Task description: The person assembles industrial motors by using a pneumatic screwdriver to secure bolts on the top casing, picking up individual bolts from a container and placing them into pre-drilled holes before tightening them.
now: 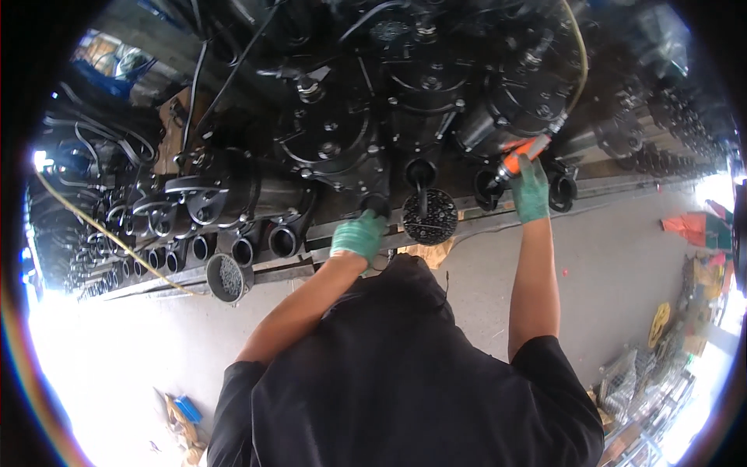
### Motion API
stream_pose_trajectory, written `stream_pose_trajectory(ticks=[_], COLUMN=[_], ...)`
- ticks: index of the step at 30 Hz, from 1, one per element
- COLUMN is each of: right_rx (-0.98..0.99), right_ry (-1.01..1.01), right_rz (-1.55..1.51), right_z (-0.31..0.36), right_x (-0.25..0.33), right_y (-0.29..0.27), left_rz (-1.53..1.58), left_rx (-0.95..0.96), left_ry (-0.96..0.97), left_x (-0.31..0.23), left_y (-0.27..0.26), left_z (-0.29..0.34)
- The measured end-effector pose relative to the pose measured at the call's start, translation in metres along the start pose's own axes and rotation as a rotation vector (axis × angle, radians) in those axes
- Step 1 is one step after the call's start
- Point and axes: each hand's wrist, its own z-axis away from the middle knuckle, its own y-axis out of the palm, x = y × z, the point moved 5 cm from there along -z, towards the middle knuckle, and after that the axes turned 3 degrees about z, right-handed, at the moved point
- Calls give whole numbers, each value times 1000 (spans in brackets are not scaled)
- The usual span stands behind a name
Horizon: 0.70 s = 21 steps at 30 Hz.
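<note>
My right hand, in a green glove, is closed round an orange hand-held tool with a narrow metal tip. The tip points down to the left, at the mouth of a black pipe end; contact cannot be made out. Another round black pipe end, below a large black casing, has my left hand on it. That hand is also gloved in green, its fingers curled at the rim and the fingertips partly hidden. Between my hands sits a round cup full of small dark pieces.
Rows of black housings with pipe ends line the bench on both sides. A grey cup of small metal parts stands at its front edge on the left. A yellowish hose runs nearby. Wire baskets stand on the floor at the right.
</note>
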Motion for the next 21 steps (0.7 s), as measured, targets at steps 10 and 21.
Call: stream_pose_trajectory(ticks=[10,21], right_rx=[-235,609], right_ry=[-317,-468], right_rz=[327,1138], right_z=[73,151], right_x=[60,-28], right_y=[46,262], left_rz=[-6,228], left_rx=[-69,-320], left_ry=[20,392], left_x=[17,43], left_y=[18,-13], left_z=[18,92])
